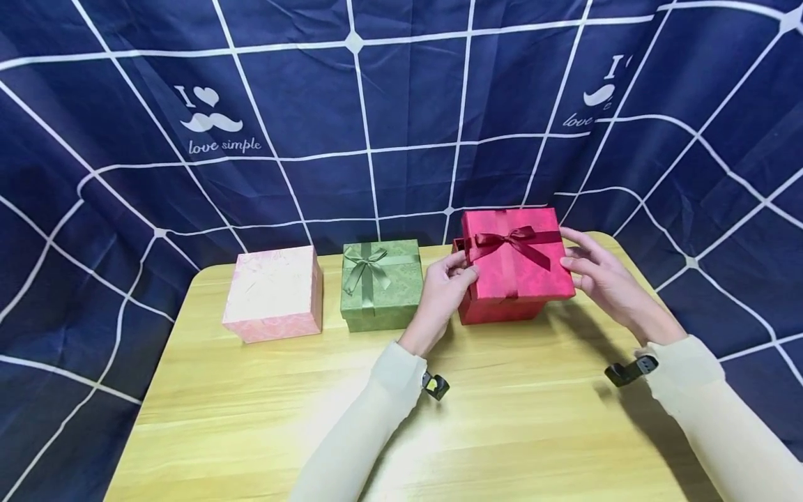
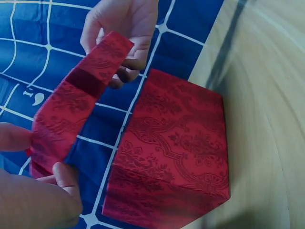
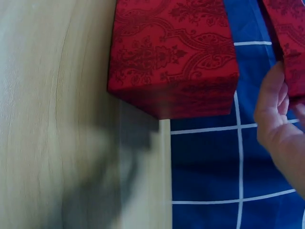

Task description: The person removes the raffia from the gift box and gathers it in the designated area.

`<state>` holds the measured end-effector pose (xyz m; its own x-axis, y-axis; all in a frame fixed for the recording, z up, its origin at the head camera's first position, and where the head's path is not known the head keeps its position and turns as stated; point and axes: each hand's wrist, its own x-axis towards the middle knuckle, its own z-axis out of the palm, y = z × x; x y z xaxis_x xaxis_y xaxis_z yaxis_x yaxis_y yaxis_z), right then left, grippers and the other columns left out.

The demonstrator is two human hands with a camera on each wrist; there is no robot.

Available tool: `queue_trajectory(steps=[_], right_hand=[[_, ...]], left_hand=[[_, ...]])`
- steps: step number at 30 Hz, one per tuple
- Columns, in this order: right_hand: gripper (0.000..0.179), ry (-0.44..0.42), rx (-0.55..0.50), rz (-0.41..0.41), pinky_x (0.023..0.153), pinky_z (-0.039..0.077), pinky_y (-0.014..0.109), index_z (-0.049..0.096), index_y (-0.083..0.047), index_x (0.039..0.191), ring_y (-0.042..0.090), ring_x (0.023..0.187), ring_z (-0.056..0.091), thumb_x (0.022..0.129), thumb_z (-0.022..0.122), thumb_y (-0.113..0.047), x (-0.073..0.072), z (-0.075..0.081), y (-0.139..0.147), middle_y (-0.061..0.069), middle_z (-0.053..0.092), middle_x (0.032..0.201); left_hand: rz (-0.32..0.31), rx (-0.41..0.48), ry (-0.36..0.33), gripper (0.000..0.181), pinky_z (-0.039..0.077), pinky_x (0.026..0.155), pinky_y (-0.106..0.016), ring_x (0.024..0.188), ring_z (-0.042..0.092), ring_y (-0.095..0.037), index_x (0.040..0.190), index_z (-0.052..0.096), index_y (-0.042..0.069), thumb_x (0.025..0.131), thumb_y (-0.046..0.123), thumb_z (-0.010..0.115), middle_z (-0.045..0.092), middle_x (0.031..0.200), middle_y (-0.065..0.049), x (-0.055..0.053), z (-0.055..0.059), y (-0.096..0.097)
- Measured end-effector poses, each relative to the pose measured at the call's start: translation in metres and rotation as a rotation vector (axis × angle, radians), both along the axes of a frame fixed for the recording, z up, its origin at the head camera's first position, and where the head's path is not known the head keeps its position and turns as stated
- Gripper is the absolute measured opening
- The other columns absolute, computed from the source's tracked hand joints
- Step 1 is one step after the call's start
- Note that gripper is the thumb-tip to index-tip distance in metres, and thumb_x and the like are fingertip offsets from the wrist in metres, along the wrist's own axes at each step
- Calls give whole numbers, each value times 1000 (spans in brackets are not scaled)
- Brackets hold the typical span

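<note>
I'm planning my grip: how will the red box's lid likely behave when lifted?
The red lid is probably stiff: its top looks flat between the left hand and right hand. It seems light, held only near its edges. Its raised bow could crush if pressed.

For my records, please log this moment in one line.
left hand: grips red lid; right hand: grips red lid; red lid: above red box
</note>
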<state>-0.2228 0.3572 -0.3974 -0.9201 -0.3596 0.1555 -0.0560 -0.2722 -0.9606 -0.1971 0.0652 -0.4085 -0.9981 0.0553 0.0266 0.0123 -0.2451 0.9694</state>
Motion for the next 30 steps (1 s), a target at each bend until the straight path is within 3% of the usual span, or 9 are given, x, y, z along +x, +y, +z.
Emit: queue_trajectory(steps=[4,9,14,18,24,27,30], right_hand=[[35,-32,-6,-52,87,61,28,72,-5,132,16,107,73,111,47,9,8,2,-1,7,74,122],[31,-114,-5,-68,89,61,27,79,-3,119,15,102,77,112,50,6,16,4,1,7,79,117],[33,-167,25,-84,92,59,26,82,-4,115,14,102,77,112,51,6,27,3,5,5,79,115],[33,-171,63,-102,89,59,24,83,-6,115,12,99,74,111,53,6,37,5,4,2,79,113],[31,-137,85,-102,75,58,24,81,-4,116,12,83,69,111,53,8,50,5,9,3,77,98],[33,-118,130,-89,73,58,24,81,-7,118,13,81,71,111,52,9,57,5,13,6,79,95],[36,-109,206,-97,75,58,23,82,-13,120,13,82,73,110,55,8,63,5,17,8,80,95]], left_hand=[[-10,-27,-75,35,56,88,-30,92,65,-10,129,74,-11,98,8,75,74,106,-6,6,1,-4],[-1,-39,-110,33,56,98,-39,97,67,-12,123,77,-8,99,14,80,75,111,-8,12,0,-8],[20,-31,-103,23,56,85,-28,89,67,-10,115,80,-5,96,8,83,74,104,-3,19,3,-9],[11,-57,-79,22,46,66,-21,75,59,-7,116,81,-4,96,4,81,68,86,-1,26,11,-12],[-115,-14,-128,38,38,45,-20,53,63,-11,139,70,-1,102,4,76,75,73,-11,38,14,-18],[-178,-15,-119,47,43,44,-20,60,74,-16,149,63,0,103,2,73,79,81,-13,42,13,-20],[-219,-39,-99,54,54,51,-24,73,79,-23,154,57,-1,101,-5,68,81,88,-13,46,13,-23]])
